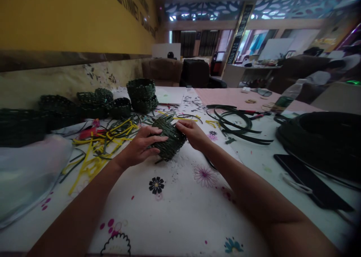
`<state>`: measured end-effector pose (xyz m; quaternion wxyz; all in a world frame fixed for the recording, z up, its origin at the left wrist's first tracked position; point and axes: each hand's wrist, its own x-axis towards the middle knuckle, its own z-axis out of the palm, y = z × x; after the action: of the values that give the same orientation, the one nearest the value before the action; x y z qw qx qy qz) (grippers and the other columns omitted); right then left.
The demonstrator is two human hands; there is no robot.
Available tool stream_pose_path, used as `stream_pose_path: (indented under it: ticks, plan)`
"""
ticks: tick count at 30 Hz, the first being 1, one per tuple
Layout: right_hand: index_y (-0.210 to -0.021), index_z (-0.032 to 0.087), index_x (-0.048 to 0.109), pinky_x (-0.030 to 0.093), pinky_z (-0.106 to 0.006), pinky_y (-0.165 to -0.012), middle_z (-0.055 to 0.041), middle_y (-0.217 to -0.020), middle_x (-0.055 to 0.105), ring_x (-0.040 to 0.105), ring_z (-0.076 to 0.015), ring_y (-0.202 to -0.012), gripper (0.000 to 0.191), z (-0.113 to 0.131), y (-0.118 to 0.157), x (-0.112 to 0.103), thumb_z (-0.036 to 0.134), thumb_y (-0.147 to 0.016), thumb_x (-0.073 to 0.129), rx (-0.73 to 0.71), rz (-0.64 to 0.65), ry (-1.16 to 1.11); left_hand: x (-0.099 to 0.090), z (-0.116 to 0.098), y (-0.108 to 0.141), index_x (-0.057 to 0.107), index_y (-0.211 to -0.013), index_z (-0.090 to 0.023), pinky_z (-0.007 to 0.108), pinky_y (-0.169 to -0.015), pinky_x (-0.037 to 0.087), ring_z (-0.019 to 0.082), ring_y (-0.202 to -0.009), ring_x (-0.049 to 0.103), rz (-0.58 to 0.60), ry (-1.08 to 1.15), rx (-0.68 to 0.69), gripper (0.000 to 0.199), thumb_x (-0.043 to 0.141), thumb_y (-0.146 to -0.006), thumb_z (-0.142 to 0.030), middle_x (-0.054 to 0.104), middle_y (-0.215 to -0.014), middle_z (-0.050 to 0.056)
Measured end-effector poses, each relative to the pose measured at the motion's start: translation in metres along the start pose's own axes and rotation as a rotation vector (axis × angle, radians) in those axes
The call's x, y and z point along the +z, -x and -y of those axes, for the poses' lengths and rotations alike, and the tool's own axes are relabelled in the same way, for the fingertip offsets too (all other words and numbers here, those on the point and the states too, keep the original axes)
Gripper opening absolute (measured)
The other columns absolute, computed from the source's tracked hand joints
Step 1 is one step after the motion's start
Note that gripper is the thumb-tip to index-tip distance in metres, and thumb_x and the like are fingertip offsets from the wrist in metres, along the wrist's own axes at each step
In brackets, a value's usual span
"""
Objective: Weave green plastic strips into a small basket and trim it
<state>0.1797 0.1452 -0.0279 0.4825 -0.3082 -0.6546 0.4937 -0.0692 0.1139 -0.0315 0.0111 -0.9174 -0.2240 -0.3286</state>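
Observation:
A dark green woven basket [169, 139], small and with loose strip ends at its top, sits between my hands just above the floral tablecloth [180, 196]. My left hand [141, 146] grips its left side, fingers curled across the weave. My right hand [192, 134] presses on its upper right side. A tangle of yellow plastic strips [97, 151] lies left of my left hand. Loose dark green strips [237, 123] lie to the right, beyond my right hand.
Several woven green baskets [141, 95] stand along the far left of the table, two stacked. A large coil of dark strip [318, 144], a black phone [310, 181], a plastic bottle [287, 96] and a translucent plastic bag [28, 174] lie around. A person [332, 67] sits at the back right.

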Motion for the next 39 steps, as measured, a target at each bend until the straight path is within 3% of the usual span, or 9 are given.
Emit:
stream_pose_path:
  ticks: [5,9,13,17,20,27,34,39]
  plan:
    - [-0.066,0.022,0.046,0.023,-0.028,-0.056,0.0054,-0.062,0.04,0.032,-0.0107,-0.06,0.042,-0.004,0.0,0.002,0.057,-0.078,0.066,0.05,-0.061,-0.037,0.02,0.001,0.0,0.057,-0.135,-0.027,0.047,-0.116,0.04,0.025,-0.132,0.049,-0.139,-0.003,0.037,0.034,0.051,-0.102,-0.034,0.054,-0.134,0.011]
    - [-0.066,0.022,0.043,0.022,-0.027,-0.056,0.0058,-0.063,0.037,0.031,-0.0107,-0.06,0.045,-0.006,0.0,0.004,0.058,-0.076,0.067,0.081,-0.095,-0.053,0.032,0.0,-0.001,0.058,-0.128,-0.024,0.05,-0.117,0.037,0.026,-0.132,0.047,-0.232,0.021,-0.03,0.035,0.039,-0.105,-0.042,0.053,-0.132,0.012]
    - [-0.066,0.022,0.046,0.025,-0.027,-0.056,0.0046,-0.064,0.041,0.034,-0.011,-0.061,0.046,-0.003,0.001,0.003,0.06,-0.075,0.069,0.106,-0.04,-0.091,0.025,-0.003,-0.003,0.057,-0.131,-0.022,0.045,-0.111,0.042,0.026,-0.124,0.052,-0.196,0.045,-0.072,0.039,0.048,-0.101,-0.046,0.055,-0.125,0.011]
    - [-0.066,0.021,0.049,0.024,-0.027,-0.055,0.0044,-0.063,0.043,0.034,-0.0101,-0.059,0.045,0.002,0.004,0.007,0.058,-0.078,0.07,0.11,0.009,-0.113,0.015,-0.005,-0.004,0.053,-0.141,-0.023,0.044,-0.105,0.044,0.026,-0.114,0.053,-0.162,-0.079,-0.054,0.051,0.058,-0.097,-0.046,0.055,-0.122,0.011]
    - [-0.064,0.021,0.044,0.021,-0.027,-0.054,0.006,-0.061,0.037,0.029,-0.0096,-0.058,0.047,0.006,0.007,0.014,0.058,-0.08,0.069,0.087,0.042,-0.11,0.014,-0.01,-0.006,0.062,-0.128,-0.023,0.044,-0.104,0.045,0.025,-0.112,0.052,-0.203,-0.126,-0.067,0.035,0.062,-0.094,-0.035,0.053,-0.117,0.009]
    - [-0.063,0.022,0.04,0.019,-0.028,-0.053,0.006,-0.062,0.033,0.025,-0.01,-0.058,0.048,0.013,0.013,0.029,0.056,-0.082,0.067,0.078,0.035,-0.08,0.016,-0.032,-0.015,0.066,-0.097,-0.021,0.044,-0.097,0.046,0.023,-0.103,0.051,-0.319,-0.054,-0.296,0.012,0.062,-0.086,-0.023,0.049,-0.1,0.005]
    - [-0.062,0.023,0.033,0.017,-0.03,-0.055,0.0058,-0.063,0.028,0.022,-0.0108,-0.06,0.046,0.013,0.015,0.031,0.048,-0.088,0.062,0.084,0.024,0.023,0.011,-0.041,-0.02,0.062,-0.089,-0.022,0.046,-0.095,0.042,0.024,-0.099,0.049,-0.256,-0.018,-0.373,0.008,0.059,-0.082,-0.02,0.048,-0.095,0.004]
    - [-0.063,0.023,0.032,0.018,-0.03,-0.055,0.0061,-0.063,0.027,0.023,-0.0108,-0.06,0.044,0.01,0.014,0.032,0.046,-0.09,0.058,0.012,0.017,0.095,0.009,-0.039,-0.02,0.061,-0.088,-0.021,0.047,-0.094,0.039,0.024,-0.098,0.047,-0.213,0.073,-0.365,0.008,0.055,-0.082,-0.02,0.048,-0.095,0.005]
